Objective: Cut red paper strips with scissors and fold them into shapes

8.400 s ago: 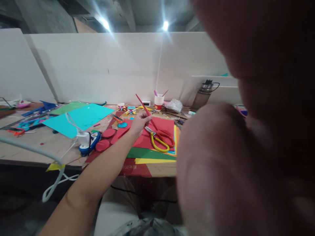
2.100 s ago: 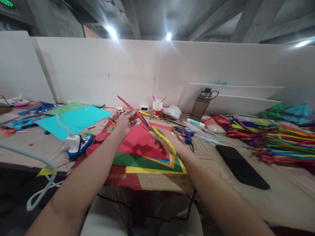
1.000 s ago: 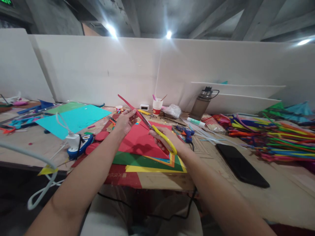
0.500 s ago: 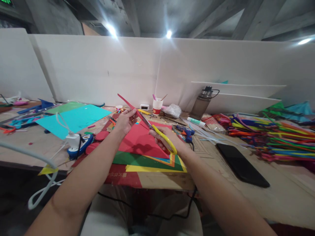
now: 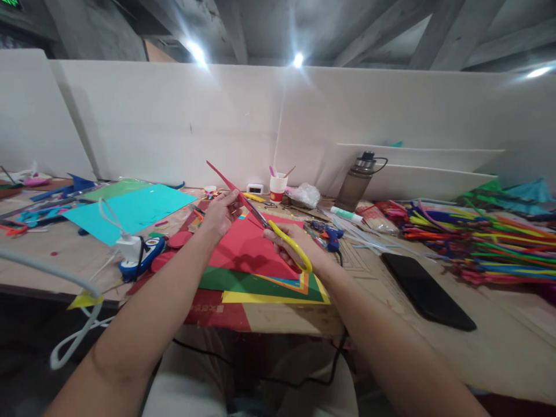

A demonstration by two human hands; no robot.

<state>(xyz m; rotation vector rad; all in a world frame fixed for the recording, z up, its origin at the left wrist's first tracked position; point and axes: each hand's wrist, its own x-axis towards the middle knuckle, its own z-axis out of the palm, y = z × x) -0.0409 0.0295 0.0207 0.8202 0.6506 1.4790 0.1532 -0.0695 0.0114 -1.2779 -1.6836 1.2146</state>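
My left hand [image 5: 222,213] pinches a narrow piece of red paper [image 5: 221,175], whose pointed end sticks up to the left. In my right hand [image 5: 286,240] are scissors with yellow handles [image 5: 296,249]. Their metal blades [image 5: 259,216] meet the red paper just right of my left fingers; how far apart the blades are is hard to make out. Below both hands lies a red sheet [image 5: 247,246], on top of green [image 5: 226,279], orange, blue and yellow sheets [image 5: 260,297]. Shadows of my hands fall on the red sheet.
Left are a turquoise sheet [image 5: 134,211] and a blue power strip [image 5: 145,259] with a white plug. Behind stand a paper cup [image 5: 278,188] and a grey bottle [image 5: 356,182]. A glue gun [image 5: 333,237], a black phone [image 5: 428,291] and piled pipe cleaners [image 5: 499,243] lie right.
The pointed end of the red paper has risen slightly, and my left fingers have shifted a touch upward. The scissors stay in nearly the same place.
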